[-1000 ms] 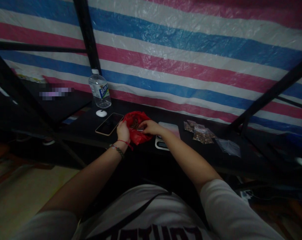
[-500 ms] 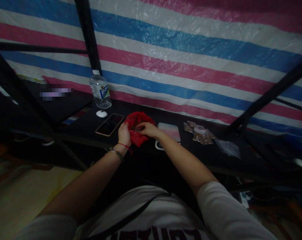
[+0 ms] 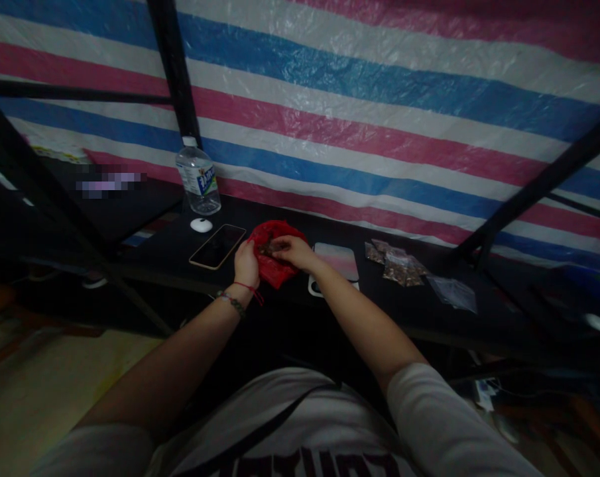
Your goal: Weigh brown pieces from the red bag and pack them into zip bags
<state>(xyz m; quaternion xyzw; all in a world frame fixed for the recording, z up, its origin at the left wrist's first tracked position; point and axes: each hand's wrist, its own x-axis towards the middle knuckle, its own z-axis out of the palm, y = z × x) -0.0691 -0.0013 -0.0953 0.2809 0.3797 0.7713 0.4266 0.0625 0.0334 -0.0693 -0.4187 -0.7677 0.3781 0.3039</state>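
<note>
On the black table (image 3: 170, 262): red plastic bag (image 3: 274, 268) held open.
Left hand (image 3: 246, 264) grips the bag's rim, steadying its mouth; right hand (image 3: 290, 250) fingers pinch brown contents inside.

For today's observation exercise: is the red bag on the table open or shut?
Open. The left hand holds the red bag by its edge, its mouth is spread, brownish contents show inside, and the right hand reaches into it.

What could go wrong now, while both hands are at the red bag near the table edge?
The red bag lies near the table's front edge; its brown contents could spill to the floor. The left hand grips only the bag's rim, so thin plastic may tear. The phone lies close beside, and loose bits might land on it.
</note>
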